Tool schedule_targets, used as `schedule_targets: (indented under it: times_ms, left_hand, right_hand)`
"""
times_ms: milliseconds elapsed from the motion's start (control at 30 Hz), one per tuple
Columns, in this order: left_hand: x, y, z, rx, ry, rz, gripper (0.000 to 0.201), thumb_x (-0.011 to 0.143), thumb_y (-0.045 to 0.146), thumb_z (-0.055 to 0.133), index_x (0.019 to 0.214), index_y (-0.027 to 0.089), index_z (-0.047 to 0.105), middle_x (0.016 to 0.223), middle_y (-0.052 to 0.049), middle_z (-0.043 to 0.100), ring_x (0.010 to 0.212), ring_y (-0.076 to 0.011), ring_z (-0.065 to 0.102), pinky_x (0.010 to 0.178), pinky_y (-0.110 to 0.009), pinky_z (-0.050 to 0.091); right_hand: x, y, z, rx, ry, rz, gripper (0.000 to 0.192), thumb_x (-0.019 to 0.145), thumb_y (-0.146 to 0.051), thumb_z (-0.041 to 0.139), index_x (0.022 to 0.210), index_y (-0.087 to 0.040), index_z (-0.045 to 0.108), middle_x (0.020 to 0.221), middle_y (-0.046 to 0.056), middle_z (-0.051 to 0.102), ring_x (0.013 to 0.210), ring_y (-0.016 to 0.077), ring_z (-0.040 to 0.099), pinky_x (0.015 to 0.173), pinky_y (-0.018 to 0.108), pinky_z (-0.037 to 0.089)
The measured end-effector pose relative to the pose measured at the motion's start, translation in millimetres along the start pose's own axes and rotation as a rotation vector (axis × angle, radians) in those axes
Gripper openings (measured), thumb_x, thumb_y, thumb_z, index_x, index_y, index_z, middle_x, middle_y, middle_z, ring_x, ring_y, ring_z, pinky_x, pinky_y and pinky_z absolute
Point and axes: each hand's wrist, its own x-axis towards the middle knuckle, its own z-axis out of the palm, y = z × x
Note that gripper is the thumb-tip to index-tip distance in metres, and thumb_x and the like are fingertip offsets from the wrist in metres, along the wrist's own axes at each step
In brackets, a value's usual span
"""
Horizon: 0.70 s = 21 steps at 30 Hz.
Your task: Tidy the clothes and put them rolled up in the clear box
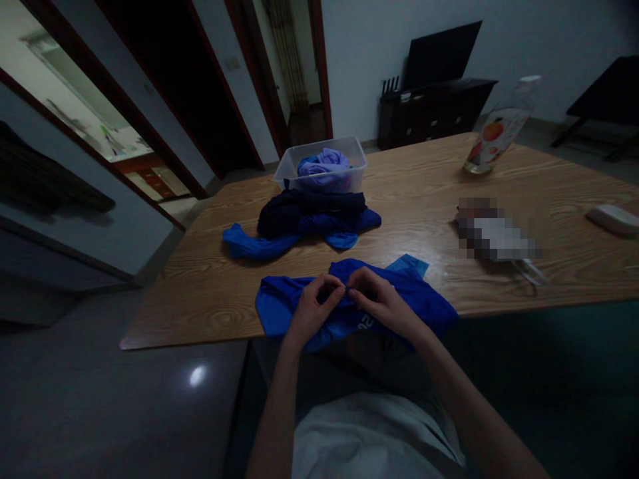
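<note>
A blue garment [419, 299] with white lettering and lighter blue parts lies at the table's front edge, partly hanging over it. My left hand [319, 303] pinches its fabric near the middle, thumb against fingertips. Close beside it, my right hand [377, 296] pinches the same cloth, so the two sets of fingertips nearly meet. The exact bit of cloth between the fingers is too small to make out. Beyond my hands lie a dark navy garment [309, 207] and, partly under it, a bright blue garment [264, 247].
Behind the clothes stands a clear plastic bin [355, 174] holding purple and blue cloth [327, 166]. A large bottle [499, 130] stands at the right rear of the wooden table [200, 293]. Farther right are a blurred-out item [494, 233] and a white rounded object [614, 218].
</note>
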Motion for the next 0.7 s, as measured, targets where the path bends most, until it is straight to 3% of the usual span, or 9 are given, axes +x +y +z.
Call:
schedule_targets:
  times_ms: [500,700]
  left_hand:
    - [0.7,2.3,1.6,-0.016,-0.02,0.007,0.027,0.097,0.046,0.068,0.1,0.019,0.065,0.095,-0.001,0.066,0.09,-0.0158,0.063,0.083,-0.025,0.049]
    - [0.5,-1.0,1.8,-0.005,0.005,0.018,0.025,0.096,0.044,0.07,0.1,0.02,0.067,0.097,-0.003,0.069,0.093,-0.0177,0.066,0.086,-0.027,0.051]
  right_hand:
    - [-1.1,-3.2,-0.4,-0.029,0.013,-0.015,0.014,0.103,-0.035,0.059,0.106,-0.022,0.062,0.092,0.003,0.061,0.079,0.0186,0.055,0.068,0.029,0.044]
    - [-0.8,-1.0,0.0,-0.002,0.016,-0.019,0.02,0.103,-0.041,0.062,0.106,-0.022,0.062,0.092,0.003,0.059,0.078,0.0185,0.055,0.067,0.029,0.046]
